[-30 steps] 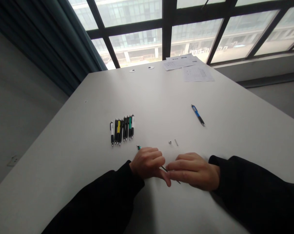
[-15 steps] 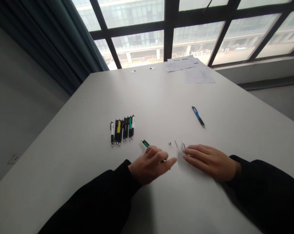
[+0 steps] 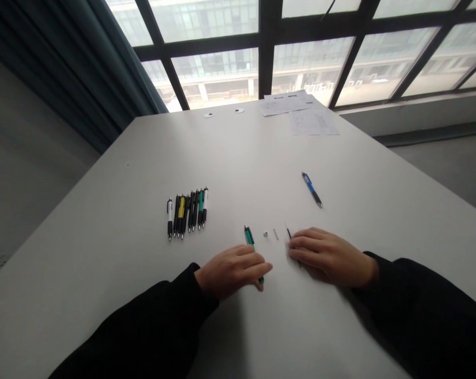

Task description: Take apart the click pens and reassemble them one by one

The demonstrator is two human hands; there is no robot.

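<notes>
White table [image 3: 103, 252]: left hand [image 3: 232, 272] grasping green pen [image 3: 249, 237]; right hand [image 3: 332, 258] over thin black refill [image 3: 289, 233], grip unclear. Row of pens [image 3: 186, 214], blue pen [image 3: 312, 189], papers [image 3: 301, 113]. Curtain [image 3: 64, 68], window [image 3: 309, 63] beyond.

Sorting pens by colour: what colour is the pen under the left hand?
The pen is green and black, seen in the head view.

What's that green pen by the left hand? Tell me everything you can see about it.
It's a slim pen with a green barrel and black parts, apparently plastic. It points away from the person, slanting across the white table, and seems to rest on it. The left hand covers its middle, and its lower end shows beyond the fingers. Whether the hand grips it is unclear.
</notes>
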